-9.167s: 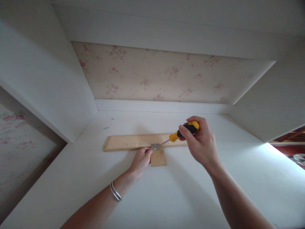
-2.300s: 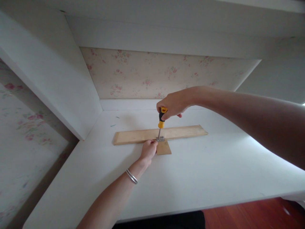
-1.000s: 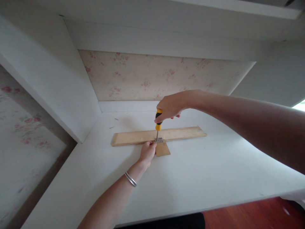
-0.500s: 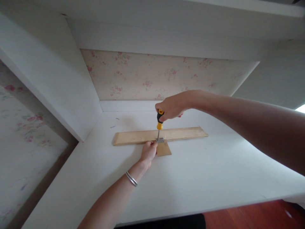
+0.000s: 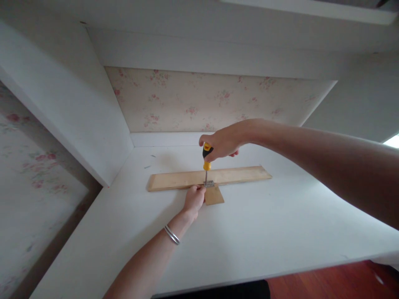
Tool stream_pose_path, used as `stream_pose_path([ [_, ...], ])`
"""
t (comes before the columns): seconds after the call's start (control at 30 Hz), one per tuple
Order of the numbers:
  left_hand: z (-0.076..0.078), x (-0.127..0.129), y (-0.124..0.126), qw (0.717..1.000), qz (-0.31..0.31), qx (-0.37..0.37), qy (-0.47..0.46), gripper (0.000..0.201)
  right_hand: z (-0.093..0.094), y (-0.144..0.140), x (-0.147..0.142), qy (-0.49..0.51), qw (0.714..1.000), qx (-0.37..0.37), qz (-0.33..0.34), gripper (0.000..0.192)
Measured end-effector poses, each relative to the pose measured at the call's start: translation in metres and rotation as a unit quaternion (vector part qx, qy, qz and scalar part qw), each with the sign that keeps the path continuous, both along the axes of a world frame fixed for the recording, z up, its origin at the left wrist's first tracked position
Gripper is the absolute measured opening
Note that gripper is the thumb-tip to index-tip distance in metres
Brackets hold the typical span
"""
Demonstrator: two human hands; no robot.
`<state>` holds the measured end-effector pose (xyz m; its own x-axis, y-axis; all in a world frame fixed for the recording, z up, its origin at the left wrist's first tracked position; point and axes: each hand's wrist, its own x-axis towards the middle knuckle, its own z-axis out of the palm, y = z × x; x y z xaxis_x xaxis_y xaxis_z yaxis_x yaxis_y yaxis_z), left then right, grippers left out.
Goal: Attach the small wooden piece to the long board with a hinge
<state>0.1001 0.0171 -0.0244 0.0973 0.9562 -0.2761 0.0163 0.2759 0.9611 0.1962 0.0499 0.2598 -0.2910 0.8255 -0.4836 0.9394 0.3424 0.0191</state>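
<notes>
My right hand [image 5: 222, 143] is wrapped round the handle of a yellow and black screwdriver [image 5: 207, 155]. The screwdriver stands nearly upright, its tip down on a small metal hinge [image 5: 209, 183]. That hinge lies across the edge of a long wooden board [image 5: 174, 179] and a short wooden piece [image 5: 214, 195]. Closed at the hinge's left end, my left hand [image 5: 195, 198] pinches at the junction of the two wooden parts; its fingertips are partly hidden. Any screw under the tip is too small to make out.
The wood lies on a white desktop [image 5: 255, 232] with a white side panel [image 5: 71, 91] at left and an overhead shelf [image 5: 218, 45]. Floral wallpaper [image 5: 187, 99] covers the back. Two small thin bits [image 5: 147, 167] lie behind the board. Reddish flooring [image 5: 327, 280] shows below the front edge.
The screwdriver's handle has shifted slightly left and my right hand has turned a little with it. My left hand and the wood stay in place.
</notes>
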Motion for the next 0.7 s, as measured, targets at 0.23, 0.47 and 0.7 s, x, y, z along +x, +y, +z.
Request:
stream_pose_path([
  [0.23, 0.0012, -0.0004, -0.0008, 1.0, 0.006, -0.002, 0.01, 0.022, -0.0022, 0.0002, -0.0003, -0.016, 0.998, 0.055, 0.021, 0.065],
  [0.47, 0.0034, -0.0009, -0.0017, 1.0, 0.011, -0.003, 0.01, 0.023, -0.0009, 0.0027, 0.0037, -0.044, 0.998, 0.05, 0.021, 0.055],
  [0.7, 0.0018, -0.0009, -0.0011, 1.0, 0.012, -0.006, 0.0, 0.024, 0.0016, -0.0022, 0.0023, -0.029, 1.0, 0.006, 0.007, 0.054],
])
